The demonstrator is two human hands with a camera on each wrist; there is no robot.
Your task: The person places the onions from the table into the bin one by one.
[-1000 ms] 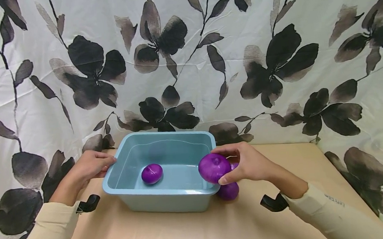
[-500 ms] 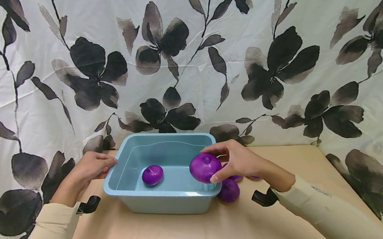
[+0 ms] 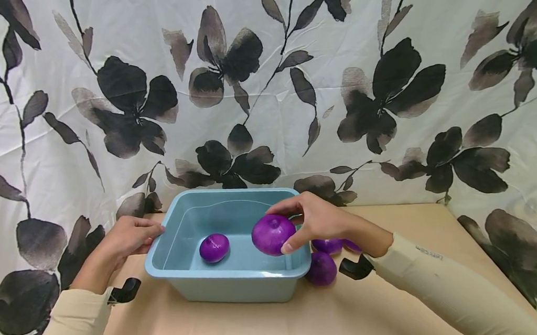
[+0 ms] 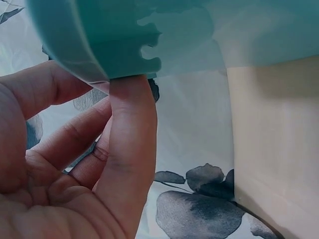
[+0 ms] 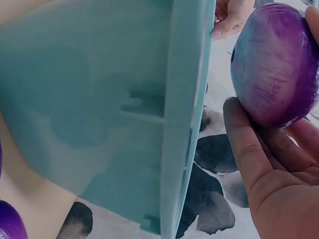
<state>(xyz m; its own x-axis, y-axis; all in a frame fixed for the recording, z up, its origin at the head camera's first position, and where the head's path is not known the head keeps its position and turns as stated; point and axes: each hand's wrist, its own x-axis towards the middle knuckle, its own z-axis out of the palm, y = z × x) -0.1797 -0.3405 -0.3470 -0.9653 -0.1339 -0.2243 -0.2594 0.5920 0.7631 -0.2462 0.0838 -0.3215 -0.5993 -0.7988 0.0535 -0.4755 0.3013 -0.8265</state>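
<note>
My right hand (image 3: 322,217) grips a shiny purple onion (image 3: 273,235) between thumb and fingers, holding it over the right part of a light blue plastic tub (image 3: 226,290). In the right wrist view the onion (image 5: 271,67) is beyond the tub's rim (image 5: 185,109), apart from it. A second purple onion (image 3: 214,248) lies on the tub's floor, left of the middle. At the tub's left end, my left hand (image 3: 129,239) pinches the rim; the left wrist view shows its thumb (image 4: 130,134) against the rim's underside.
Several more purple onions (image 3: 321,269) lie on the tan tabletop (image 3: 396,220) just right of the tub, partly hidden behind my right hand and wrist. A white cloth (image 3: 294,134) with dark flowers hangs behind the table. Small black wrist cameras (image 3: 125,290) sit on both sleeves.
My right hand has moved left with the onion, from the tub's right rim to over its inside. More of the onions on the table show. The left hand stays on the rim.
</note>
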